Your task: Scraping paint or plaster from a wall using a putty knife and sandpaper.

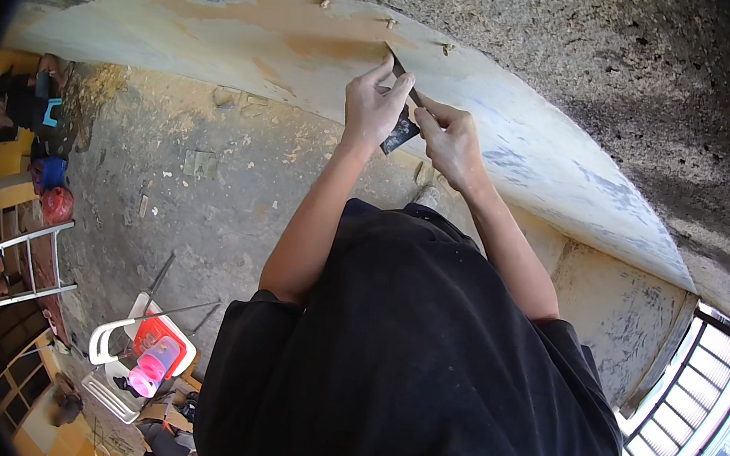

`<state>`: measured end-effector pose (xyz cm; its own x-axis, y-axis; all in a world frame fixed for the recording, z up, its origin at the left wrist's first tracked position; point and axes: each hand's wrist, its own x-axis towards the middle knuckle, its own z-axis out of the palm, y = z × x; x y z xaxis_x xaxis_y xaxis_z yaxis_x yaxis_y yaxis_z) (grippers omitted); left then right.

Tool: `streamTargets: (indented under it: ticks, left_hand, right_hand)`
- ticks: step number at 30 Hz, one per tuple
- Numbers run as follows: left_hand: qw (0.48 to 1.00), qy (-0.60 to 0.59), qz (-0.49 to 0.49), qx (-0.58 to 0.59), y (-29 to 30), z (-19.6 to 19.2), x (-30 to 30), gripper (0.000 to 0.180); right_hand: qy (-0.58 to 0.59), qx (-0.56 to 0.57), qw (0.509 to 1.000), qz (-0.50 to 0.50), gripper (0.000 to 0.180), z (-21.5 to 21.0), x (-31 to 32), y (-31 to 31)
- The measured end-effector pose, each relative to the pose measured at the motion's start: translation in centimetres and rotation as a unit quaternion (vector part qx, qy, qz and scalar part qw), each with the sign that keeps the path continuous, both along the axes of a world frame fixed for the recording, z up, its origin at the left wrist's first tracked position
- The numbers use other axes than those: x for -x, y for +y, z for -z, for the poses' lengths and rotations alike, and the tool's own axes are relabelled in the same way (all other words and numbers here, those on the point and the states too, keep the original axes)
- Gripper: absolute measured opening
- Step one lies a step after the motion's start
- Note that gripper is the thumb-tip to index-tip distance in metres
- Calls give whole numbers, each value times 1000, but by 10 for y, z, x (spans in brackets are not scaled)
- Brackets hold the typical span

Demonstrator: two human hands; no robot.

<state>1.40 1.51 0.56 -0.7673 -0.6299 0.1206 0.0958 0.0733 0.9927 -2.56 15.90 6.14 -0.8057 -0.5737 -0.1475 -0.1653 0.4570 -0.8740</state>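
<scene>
My left hand (371,107) is raised near the curved, painted wall band, its index finger along a thin dark scraper blade (405,72) and its thumb against it. The blade slants, its upper tip close to the pale surface. My right hand (453,146) is closed around the blade's lower end. Between both hands hangs a dark flat plate (401,133) with whitish smears; whether it is joined to the blade I cannot tell. Pale dust covers my fingers. The wall band (315,33) shows orange-tan patches on pale paint, with several small stubs sticking out.
Rough dark concrete (653,72) lies above the band. Below left is a worn grey wall or floor surface (193,235). A white chair (109,343) bears red and pink containers. A metal ladder (25,248) stands at left, and a barred gate (677,417) at right.
</scene>
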Motion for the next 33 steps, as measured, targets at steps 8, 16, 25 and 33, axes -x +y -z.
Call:
streamTargets:
  ticks: [8, 16, 25, 33]
  left_hand:
    - [998, 7, -23, 50, 16, 6, 6, 50]
    - [1000, -11, 19, -21, 22, -4, -4, 54]
    - [996, -66, 26, -52, 11, -15, -10, 48]
    - [997, 40, -4, -68, -14, -3, -4, 42]
  right_hand:
    - [6, -20, 1000, 18, 37, -16, 6, 15]
    - [-70, -26, 997, 25, 36, -15, 4, 26]
    - [-13, 5, 1000, -26, 37, -13, 6, 10]
    - [-7, 2, 999, -39, 38, -8, 11, -13]
